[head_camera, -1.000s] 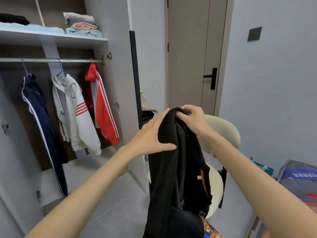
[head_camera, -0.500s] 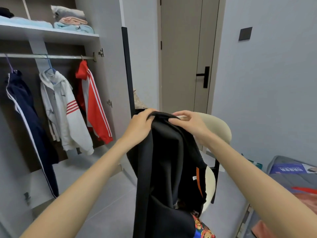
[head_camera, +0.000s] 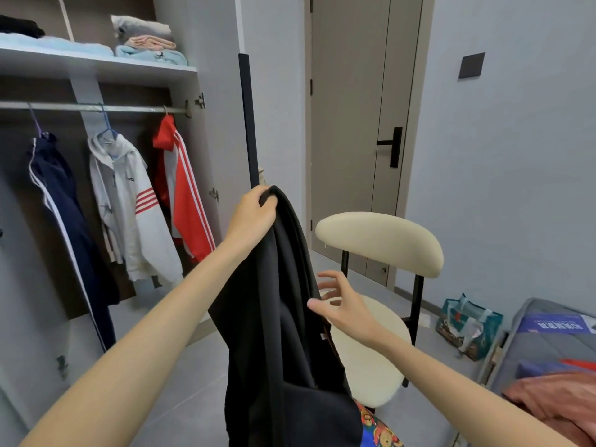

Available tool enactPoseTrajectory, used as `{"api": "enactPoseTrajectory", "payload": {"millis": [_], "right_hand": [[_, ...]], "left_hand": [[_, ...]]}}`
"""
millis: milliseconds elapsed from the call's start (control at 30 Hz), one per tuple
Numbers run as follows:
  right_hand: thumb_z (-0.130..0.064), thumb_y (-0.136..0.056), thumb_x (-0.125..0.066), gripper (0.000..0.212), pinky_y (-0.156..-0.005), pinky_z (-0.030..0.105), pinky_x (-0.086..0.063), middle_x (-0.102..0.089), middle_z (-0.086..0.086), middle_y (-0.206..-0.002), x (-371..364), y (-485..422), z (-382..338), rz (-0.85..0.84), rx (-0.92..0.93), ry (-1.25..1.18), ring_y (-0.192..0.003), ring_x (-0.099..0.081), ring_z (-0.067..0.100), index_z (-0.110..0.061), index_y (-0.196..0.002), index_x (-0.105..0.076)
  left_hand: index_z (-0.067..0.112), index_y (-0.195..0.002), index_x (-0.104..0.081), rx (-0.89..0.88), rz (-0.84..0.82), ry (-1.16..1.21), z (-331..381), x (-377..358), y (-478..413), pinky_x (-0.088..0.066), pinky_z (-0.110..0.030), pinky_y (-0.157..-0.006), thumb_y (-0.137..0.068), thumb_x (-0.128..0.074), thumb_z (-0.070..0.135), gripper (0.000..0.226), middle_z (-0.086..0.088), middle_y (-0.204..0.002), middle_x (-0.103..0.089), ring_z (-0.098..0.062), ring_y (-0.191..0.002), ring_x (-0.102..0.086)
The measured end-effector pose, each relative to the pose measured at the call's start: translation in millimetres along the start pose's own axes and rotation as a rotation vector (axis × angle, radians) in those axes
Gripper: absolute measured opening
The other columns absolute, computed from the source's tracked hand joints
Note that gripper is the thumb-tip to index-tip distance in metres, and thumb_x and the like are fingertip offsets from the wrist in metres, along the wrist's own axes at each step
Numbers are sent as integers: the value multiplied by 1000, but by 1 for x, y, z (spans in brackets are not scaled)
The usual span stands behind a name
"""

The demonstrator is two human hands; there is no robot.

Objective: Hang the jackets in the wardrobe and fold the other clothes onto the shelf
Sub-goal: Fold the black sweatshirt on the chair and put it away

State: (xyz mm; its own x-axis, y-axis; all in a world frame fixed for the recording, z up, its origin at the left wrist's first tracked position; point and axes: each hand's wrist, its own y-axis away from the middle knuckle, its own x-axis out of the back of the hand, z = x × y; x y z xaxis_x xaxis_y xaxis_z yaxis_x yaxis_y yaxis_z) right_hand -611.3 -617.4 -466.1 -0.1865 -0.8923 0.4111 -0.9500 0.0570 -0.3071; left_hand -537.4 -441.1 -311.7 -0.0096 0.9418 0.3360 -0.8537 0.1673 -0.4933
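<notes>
My left hand (head_camera: 253, 214) grips the top edge of a black garment (head_camera: 277, 317) that hangs down in front of me, a colourful print showing at its bottom. My right hand (head_camera: 342, 301) is open, fingers spread, just right of the cloth at mid height, thumb close to its edge. In the open wardrobe a navy jacket (head_camera: 61, 214), a white jacket (head_camera: 129, 208) and a red jacket (head_camera: 183, 188) hang on the rail (head_camera: 135, 108). Folded clothes (head_camera: 148, 43) lie on the shelf (head_camera: 96, 64) above.
A cream chair (head_camera: 380, 240) stands right behind the garment. The wardrobe door edge (head_camera: 247, 124) rises beside my left hand. A closed door (head_camera: 354, 124) is behind. A teal bag (head_camera: 467, 324) sits on the floor; a bed with clothes (head_camera: 554, 398) is at the right.
My right hand has let go of the garment's top and dropped lower, now open beside the cloth. My left hand alone holds the top edge. The view shifted slightly.
</notes>
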Motion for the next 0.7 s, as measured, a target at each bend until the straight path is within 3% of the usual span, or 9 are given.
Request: {"api": "enactPoseTrajectory", "payload": {"millis": [67,133,200,333,400,467,567,633,700], "right_hand": [[-39,-82,-74,42,-84,17,-47,-62,-16,-107,-11,4,6,24,29,31,-94,-59,1,-29,-116,-52],[-29,-91,-65,14,-73,24,-47,-65,-12,-87,-17,1,8,112,30,59,-78,-59,-1,-20,-97,-56],[-21,-98,-55,16,-63,28,-40,-57,-9,-70,-13,-7,7,241,16,79,-64,-52,1,-15,-83,-54],[-20,-101,-48,15,-65,11,-40,-62,-7,-84,18,-20,-13,393,40,53,-81,-56,10,-12,-98,-61],[-22,-101,-48,17,-67,9,-41,-64,-9,-87,33,-24,-34,399,115,60,-82,-58,6,-14,-99,-63],[-23,-101,-48,19,-71,10,-43,-67,-8,-91,45,-27,-59,334,200,52,-86,-60,2,-16,-102,-65],[-27,-100,-49,20,-79,22,-48,-67,-5,-95,56,-33,-93,199,274,58,-92,-62,8,-17,-103,-67],[-27,-98,-53,17,-81,20,-46,-64,-5,-94,58,-37,-108,152,327,105,-93,-60,8,-21,-100,-68],[-26,-97,-56,13,-79,13,-42,-62,-8,-91,58,-39,-116,123,382,132,-92,-58,5,-25,-98,-69]], "left_hand": [[19,-105,-61,97,-22,73,0,4,1,-39,-18,-67,-100,-42,19,20,10,-91,-59,-5,-85,-53],[19,-101,-63,179,-44,150,1,4,3,-40,-20,-66,-99,-43,20,20,5,-89,-60,-8,-82,-55],[18,-98,-64,215,-7,187,0,5,4,-39,-21,-64,-99,-44,22,20,5,-86,-60,-8,-78,-54],[15,-114,-60,204,100,111,-15,20,-1,-40,-20,-65,-100,-44,19,22,5,-98,-59,-5,-84,-53],[13,-121,-56,183,116,-13,-24,30,-4,-42,-26,-77,-102,-41,17,25,-1,-113,-57,-14,-99,-54],[17,-127,-53,68,114,-285,-30,36,-4,-44,-40,-95,-100,-47,16,28,-4,-124,-56,-22,-114,-51],[35,-136,-43,-204,-93,-582,-20,29,10,-33,-57,-106,-86,-66,31,55,5,-132,-55,-22,-127,-46],[41,-140,-36,-261,-276,-550,-7,16,18,-15,-64,-112,-87,-64,40,59,14,-138,-52,-16,-133,-41],[35,-139,-41,-275,-335,-420,1,8,21,-15,-60,-115,-95,-56,37,47,12,-137,-53,-16,-131,-44]]}}
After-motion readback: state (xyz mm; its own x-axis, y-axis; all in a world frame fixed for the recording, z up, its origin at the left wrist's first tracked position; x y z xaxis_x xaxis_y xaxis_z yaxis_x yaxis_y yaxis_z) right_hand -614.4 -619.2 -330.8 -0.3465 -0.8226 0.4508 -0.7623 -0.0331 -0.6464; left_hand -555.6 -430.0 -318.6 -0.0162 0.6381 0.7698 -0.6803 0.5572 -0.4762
